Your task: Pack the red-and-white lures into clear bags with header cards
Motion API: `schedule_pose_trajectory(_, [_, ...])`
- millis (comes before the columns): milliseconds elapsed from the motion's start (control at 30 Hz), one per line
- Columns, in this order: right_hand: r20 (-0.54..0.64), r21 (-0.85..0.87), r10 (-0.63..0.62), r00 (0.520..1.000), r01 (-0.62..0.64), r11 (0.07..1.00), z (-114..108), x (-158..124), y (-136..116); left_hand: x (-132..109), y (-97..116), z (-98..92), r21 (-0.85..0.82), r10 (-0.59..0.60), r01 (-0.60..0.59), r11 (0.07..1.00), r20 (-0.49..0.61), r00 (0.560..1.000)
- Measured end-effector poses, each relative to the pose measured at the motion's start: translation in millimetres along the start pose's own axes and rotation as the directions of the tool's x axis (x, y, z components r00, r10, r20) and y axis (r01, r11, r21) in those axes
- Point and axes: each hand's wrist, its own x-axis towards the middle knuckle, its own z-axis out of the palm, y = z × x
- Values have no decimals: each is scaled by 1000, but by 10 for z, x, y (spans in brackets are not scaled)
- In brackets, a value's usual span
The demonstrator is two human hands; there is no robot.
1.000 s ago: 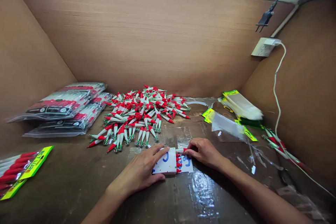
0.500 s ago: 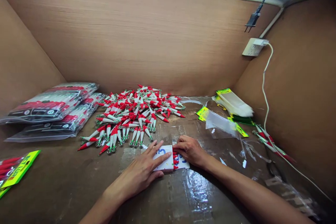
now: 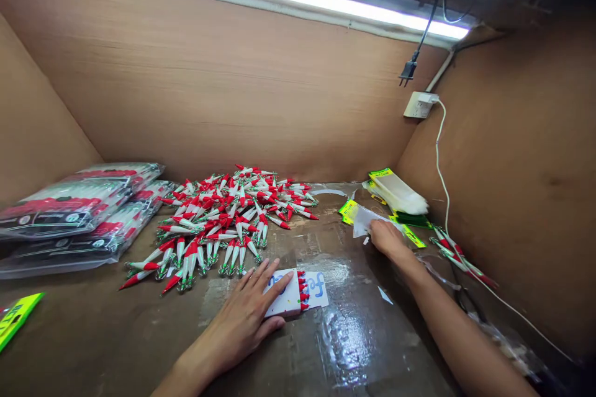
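Note:
My left hand (image 3: pixel 246 313) lies flat, fingers spread, on a small white block (image 3: pixel 285 301) that holds a row of red-tipped lures with their red ends sticking out on the right. A white card with blue writing (image 3: pixel 317 286) lies under the block. My right hand (image 3: pixel 384 237) has reached to the right and pinches the edge of a clear plastic bag with a yellow-green header (image 3: pixel 357 216). A big heap of red-and-white lures (image 3: pixel 223 217) lies just beyond the block.
Stacked packs of bagged lures (image 3: pixel 74 211) sit at the left. A pile of empty bags (image 3: pixel 398 191) leans in the right corner, with loose lures (image 3: pixel 459 260) beside it. A wall socket (image 3: pixel 419 105) with a white cable hangs on the right wall. A yellow-green pack (image 3: pixel 13 317) lies at the left edge.
My right hand left the lure block and moved right and away to the clear bag. My left hand stays on the block. The view tilted up and left.

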Motion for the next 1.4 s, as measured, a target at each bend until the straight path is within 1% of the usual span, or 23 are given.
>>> schedule_pose_trajectory(100, [20, -19, 65, 998, -64, 998, 74, 55, 48, -8, -2, -41, -17, 0, -1, 1000, -46, 999])
schedule_pose_trajectory(167, [29, -9, 74, 997, -74, 997, 71, 82, 38, -11, -1, -77, -32, 8, -10, 999, -81, 997])
schedule_pose_trajectory(300, [82, 55, -5, 997, 0, 999, -81, 114, 79, -18, 12, -133, -63, 14, -22, 998, -119, 993])
schedule_pose_trajectory(400, [70, 89, -77, 995, 71, 994, -260, 54, 63, -21, 47, -172, -79, 17, -28, 997, -129, 991])
schedule_pose_trajectory(500, [20, 115, -172, 985, 169, 979, -440, -173, -162, 11, 147, -278, -132, 12, -39, 990, -194, 981])
schedule_pose_trajectory(567, [17, 167, -320, 947, 313, 935, -551, -442, -429, 65, 262, -405, -176, 4, -56, 983, -279, 960])
schedule_pose_trajectory(600, [34, 213, -428, 903, 412, 886, -606, -597, -580, 99, 328, -477, -188, 5, -69, 980, -322, 947])
schedule_pose_trajectory(633, [52, 306, -619, 784, 577, 757, -663, -752, -728, 137, 393, -547, -194, 14, -87, 977, -349, 937])
schedule_pose_trajectory(667, [76, 396, -760, 645, 681, 617, -722, -892, -867, 175, 452, -609, -202, 47, -125, 971, -353, 934])
schedule_pose_trajectory(700, [72, 470, -838, 540, 723, 506, -780, -1005, -987, 213, 499, -656, -226, 84, -166, 960, -333, 939])
schedule_pose_trajectory(733, [50, 544, -874, 483, 721, 429, -834, -1082, -1082, 248, 531, -685, -283, 114, -194, 939, -277, 954])
schedule_pose_trajectory(767, [24, 623, -876, 482, 678, 391, -878, -1117, -1148, 278, 543, -695, -373, 121, -191, 908, -202, 972])
schedule_pose_trajectory(800, [-9, 709, -843, 538, 598, 374, -906, -1114, -1185, 304, 537, -687, -483, 92, -142, 864, -125, 988])
schedule_pose_trajectory(867, [-26, 882, -714, 700, 352, 313, -895, -1020, -1187, 340, 478, -635, -694, -36, 16, 720, -13, 999])
schedule_pose_trajectory(900, [1, 942, -652, 758, 218, 255, -851, -950, -1164, 351, 432, -600, -770, -116, 81, 633, 9, 993])
schedule_pose_trajectory(933, [38, 977, -609, 792, 100, 190, -783, -882, -1135, 359, 381, -564, -823, -189, 118, 555, 13, 982])
schedule_pose_trajectory(967, [72, 991, -589, 805, 9, 132, -697, -823, -1108, 365, 331, -531, -858, -237, 132, 497, 12, 971])
schedule_pose_trajectory(1033, [99, 995, -578, 810, -80, 58, -502, -755, -1077, 372, 246, -473, -887, -269, 152, 436, 33, 962])
schedule_pose_trajectory(1133, [65, 998, -493, 868, -59, 27, -279, -776, -1105, 381, 184, -401, -889, -283, 194, 415, 77, 956])
schedule_pose_trajectory(1233, [40, 999, -432, 901, -34, 23, -212, -854, -1169, 387, 185, -339, -882, -292, 220, 417, 99, 951])
schedule_pose_trajectory(1333, [92, 994, -476, 875, -108, -8, -208, -891, -1202, 385, 190, -317, -868, -268, 248, 430, 139, 953])
schedule_pose_trajectory(1367, [104, 993, -469, 877, -121, -5, -201, -888, -1203, 380, 176, -332, -862, -259, 255, 439, 150, 954])
schedule_pose_trajectory(1400, [99, 994, -434, 896, -107, 5, -190, -880, -1199, 371, 150, -362, -855, -255, 260, 449, 157, 954])
